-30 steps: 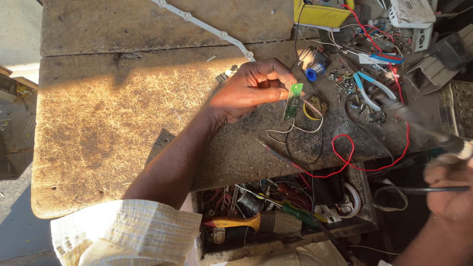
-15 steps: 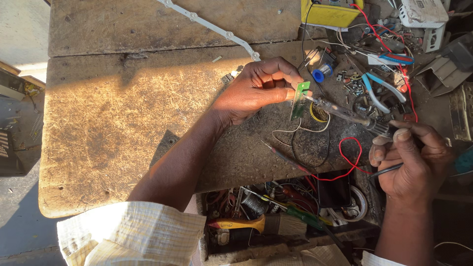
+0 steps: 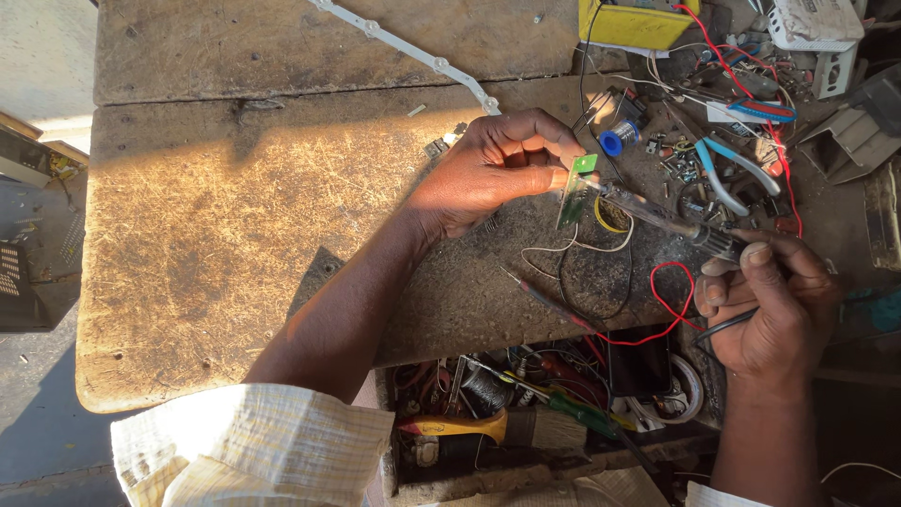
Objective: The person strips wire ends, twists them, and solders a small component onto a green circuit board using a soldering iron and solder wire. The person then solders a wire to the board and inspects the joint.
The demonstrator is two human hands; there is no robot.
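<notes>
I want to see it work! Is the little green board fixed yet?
Not yet. Set up already: the left hand pinches the small green board up off the bench. In hand: the right hand holds the soldering iron, tip at the board. Left: its thin wires hang loose over the wooden bench.

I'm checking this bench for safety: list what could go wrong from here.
1. The left hand pinches the small green circuit board right where the soldering iron tip meets it, so a slip could burn the fingertips.
2. Thin wires hang off the board near the iron; the hot tip might scorch their insulation.
3. The red wire loops beside the right hand and could snag it.
</notes>
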